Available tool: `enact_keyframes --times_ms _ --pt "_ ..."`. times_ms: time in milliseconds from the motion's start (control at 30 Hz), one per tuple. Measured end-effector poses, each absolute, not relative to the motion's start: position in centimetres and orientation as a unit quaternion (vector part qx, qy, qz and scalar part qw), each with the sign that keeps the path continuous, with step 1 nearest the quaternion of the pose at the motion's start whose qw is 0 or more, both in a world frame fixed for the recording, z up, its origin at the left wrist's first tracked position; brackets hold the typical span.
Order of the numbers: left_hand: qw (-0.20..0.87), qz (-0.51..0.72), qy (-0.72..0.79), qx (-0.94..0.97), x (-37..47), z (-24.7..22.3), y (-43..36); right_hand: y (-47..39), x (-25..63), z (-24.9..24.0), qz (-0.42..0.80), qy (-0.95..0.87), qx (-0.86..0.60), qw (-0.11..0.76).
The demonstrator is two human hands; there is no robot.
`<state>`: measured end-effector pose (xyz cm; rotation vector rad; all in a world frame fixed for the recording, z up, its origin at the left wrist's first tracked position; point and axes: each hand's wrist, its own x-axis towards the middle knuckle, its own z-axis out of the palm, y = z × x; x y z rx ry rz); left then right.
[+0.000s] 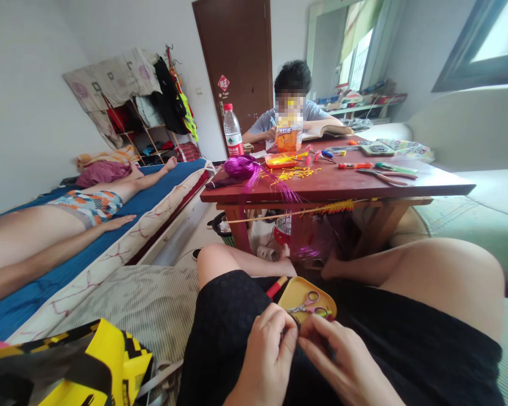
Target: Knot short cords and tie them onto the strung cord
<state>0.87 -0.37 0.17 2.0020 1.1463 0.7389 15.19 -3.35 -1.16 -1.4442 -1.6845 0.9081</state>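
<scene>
Left hand (pixel 267 347) and right hand (pixel 342 352) curl close, whether grasping unclear; at twelve o'clock, scissors (pixel 310 308) lie on a yellow tray (pixel 294 290).

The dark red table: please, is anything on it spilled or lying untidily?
Yes. Loose yellow pieces lie scattered on the table beside the orange tray, which holds similar ones, so they look spilled. Purple strands also trail untidily over the near edge.

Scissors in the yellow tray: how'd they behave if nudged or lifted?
The scissors should be stiff, given the metallic-looking blades. Lifted by one loop, they may swing, since the loops sit apart. Flat in the tray, they'd probably slide rather than roll.
</scene>
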Motion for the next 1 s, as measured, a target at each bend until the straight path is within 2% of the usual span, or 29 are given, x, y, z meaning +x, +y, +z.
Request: enact_keyframes --times_ms 167,400,533,800,1000 --pt "0.351 0.293 0.491 0.742 0.8 -0.3 -0.2 -2.8 15.9 -2.0 0.246 -0.673 -0.553 0.426" --pt "0.349 0.3 0.494 0.738 1.0 -0.6 -0.1 -2.3 15.5 -1.9 0.137 -0.745 -0.508 0.411" --pt "0.341 0.306 0.506 0.731 0.8 -0.6 -0.1 -2.4 15.9 -2.2 0.115 -0.727 -0.512 0.443" --pt "0.309 0.282 0.501 0.758 0.9 -1.3 -0.1 -1.9 15.1 -2.7 0.108 -0.779 -0.479 0.389" --pt "0.199 0.329 0.501 0.775 0.3 -0.6 -0.2 -2.0 15.1 -2.5 0.09 -0.747 -0.499 0.429"
